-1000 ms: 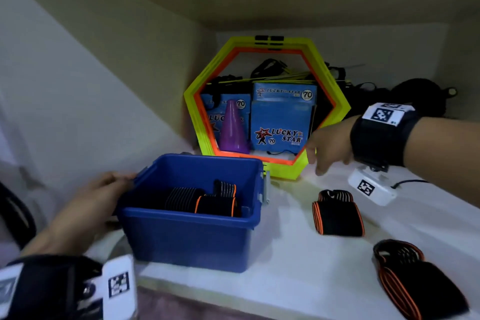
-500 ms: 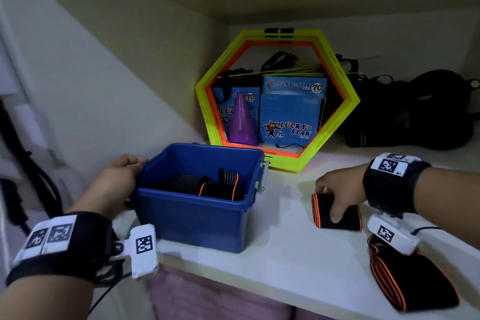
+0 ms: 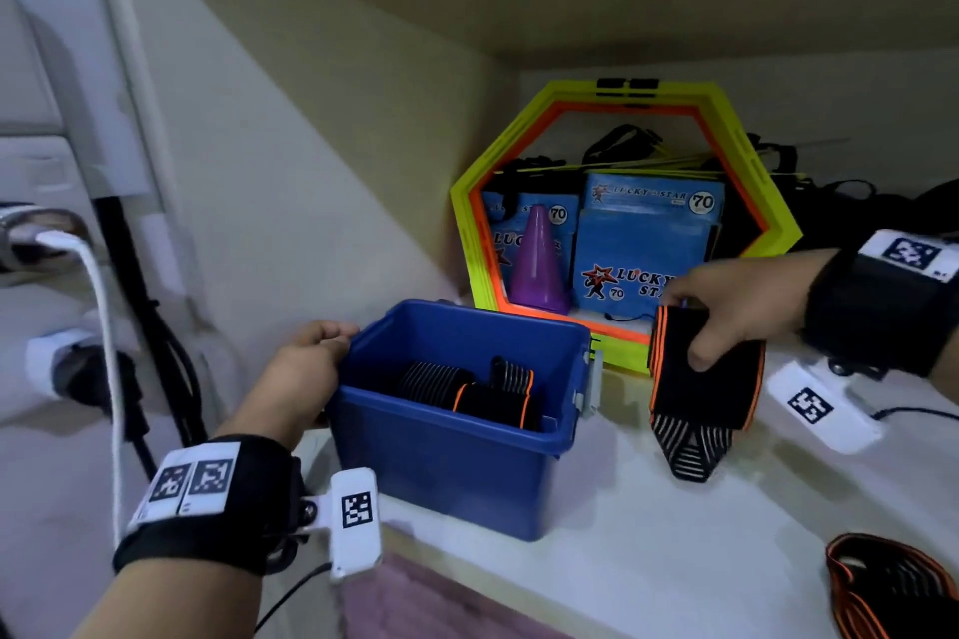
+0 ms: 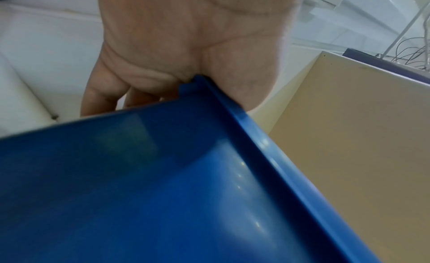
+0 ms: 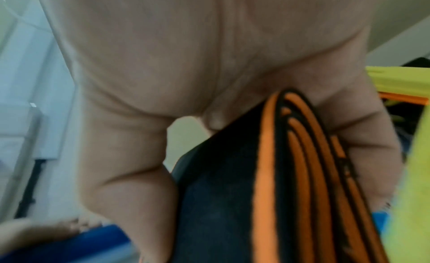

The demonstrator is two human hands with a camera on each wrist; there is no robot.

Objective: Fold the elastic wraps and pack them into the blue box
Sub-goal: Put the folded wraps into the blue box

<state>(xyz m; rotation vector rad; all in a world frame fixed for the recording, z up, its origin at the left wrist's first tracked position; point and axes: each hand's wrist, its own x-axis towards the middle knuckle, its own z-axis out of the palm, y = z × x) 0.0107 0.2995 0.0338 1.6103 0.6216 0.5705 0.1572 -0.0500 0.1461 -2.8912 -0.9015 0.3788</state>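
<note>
The open blue box [image 3: 456, 472] stands on the white shelf with folded black-and-orange wraps [image 3: 477, 392] inside. My left hand [image 3: 311, 353] grips the box's left rim, with the rim [image 4: 232, 108] pressed into the palm in the left wrist view. My right hand [image 3: 726, 311] holds a folded black wrap with orange edges [image 3: 700, 394] in the air, just right of the box, its striped end hanging down. In the right wrist view, thumb and fingers pinch that wrap [image 5: 279, 175]. Another wrap [image 3: 892, 586] lies unfolded at the shelf's front right.
A yellow and orange hexagon frame [image 3: 622, 223] leans at the back, with blue packets [image 3: 648, 244] and a purple cone [image 3: 537, 265] inside it. Dark straps and gear [image 3: 856, 208] sit at the back right. A wall runs along the left. The shelf edge [image 3: 519, 581] is near.
My right hand came down on the folded wrap on the shelf, took hold of it and lifted it toward the box. My left hand stayed on the box rim.
</note>
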